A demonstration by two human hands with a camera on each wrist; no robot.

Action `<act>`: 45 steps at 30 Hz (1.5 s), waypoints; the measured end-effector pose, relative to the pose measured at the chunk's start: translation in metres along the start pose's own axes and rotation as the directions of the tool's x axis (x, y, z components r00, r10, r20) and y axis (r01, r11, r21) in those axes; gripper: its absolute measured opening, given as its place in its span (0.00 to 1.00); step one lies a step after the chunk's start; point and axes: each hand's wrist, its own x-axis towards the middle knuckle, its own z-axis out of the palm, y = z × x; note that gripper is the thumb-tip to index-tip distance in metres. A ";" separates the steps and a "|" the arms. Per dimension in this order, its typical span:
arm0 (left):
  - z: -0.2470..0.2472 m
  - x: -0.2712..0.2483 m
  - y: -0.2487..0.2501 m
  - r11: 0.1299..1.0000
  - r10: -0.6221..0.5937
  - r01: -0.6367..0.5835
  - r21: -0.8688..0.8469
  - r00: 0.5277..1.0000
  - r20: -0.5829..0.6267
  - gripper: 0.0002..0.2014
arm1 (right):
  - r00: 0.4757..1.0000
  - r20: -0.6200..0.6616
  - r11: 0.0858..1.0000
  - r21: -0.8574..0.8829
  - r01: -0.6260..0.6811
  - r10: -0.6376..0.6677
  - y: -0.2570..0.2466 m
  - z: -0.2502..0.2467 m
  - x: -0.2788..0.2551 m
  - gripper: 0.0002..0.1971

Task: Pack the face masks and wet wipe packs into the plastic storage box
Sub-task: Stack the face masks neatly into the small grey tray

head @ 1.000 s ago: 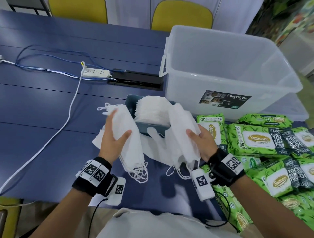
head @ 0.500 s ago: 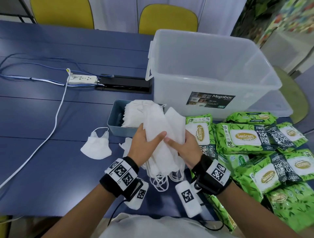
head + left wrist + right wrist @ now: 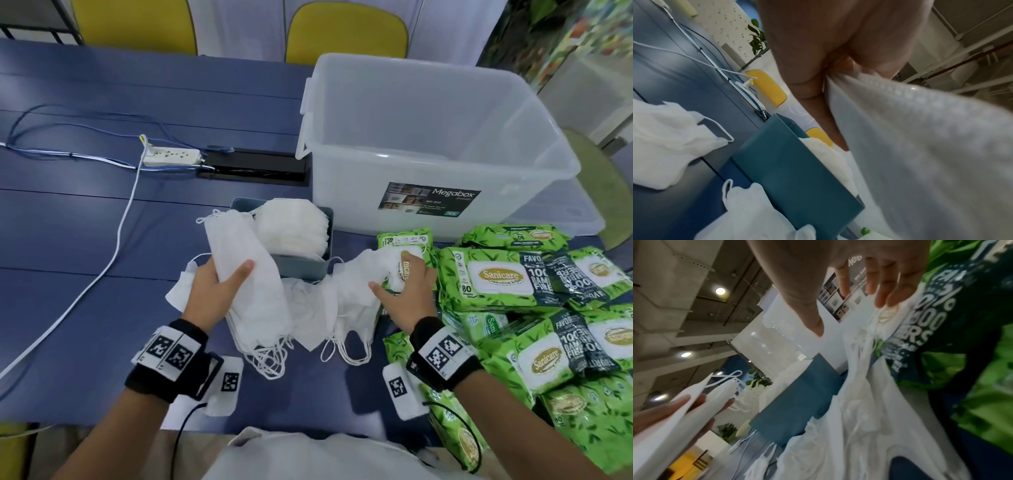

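My left hand (image 3: 222, 281) grips a stack of white face masks (image 3: 250, 284) upright above the table, thumb across the front; the left wrist view shows the masks (image 3: 920, 146) pinched against the palm. With fingers spread and fairly straight, my right hand (image 3: 397, 277) rests on loose masks (image 3: 342, 294) that lie against a green wet wipe pack (image 3: 400, 240). The right wrist view shows its fingertips (image 3: 881, 300) touching those masks (image 3: 869, 402). The clear storage box (image 3: 342, 192) stands behind, with nothing visible inside. Several more wipe packs (image 3: 496, 277) are piled on the right.
A small teal bin (image 3: 298, 269) holding more masks (image 3: 294, 229) sits between the hands and the box. One mask (image 3: 178, 291) lies under my left hand. A power strip (image 3: 171, 156) and white cable (image 3: 113, 250) cross the blue table on the left. Yellow chairs (image 3: 346, 31) stand behind.
The hands, together on one mask stack half a second ago, have parted. The left keeps the stack and has moved left; the right has moved right onto the loose masks.
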 end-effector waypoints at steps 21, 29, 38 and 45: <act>0.054 -0.042 0.017 0.932 0.146 -0.141 -0.334 0.989 -0.008 0.29 | 0.907 0.339 0.867 0.495 0.054 -0.250 -0.081 0.068 -0.057 0.19; 0.021 -0.032 0.026 0.807 0.077 0.110 -0.581 0.955 0.287 0.24 | 0.790 0.500 0.811 0.585 -0.007 -0.354 -0.085 0.067 -0.069 0.23; 0.021 -0.030 0.015 0.880 -0.005 0.045 -0.472 0.996 0.085 0.35 | 0.856 0.439 0.923 0.371 0.104 -0.273 -0.084 0.069 -0.058 0.25; 0.022 -0.026 0.007 0.989 0.051 -0.057 -0.133 0.998 -0.048 0.34 | 0.699 0.563 0.887 0.154 0.436 -0.441 -0.062 0.058 -0.045 0.23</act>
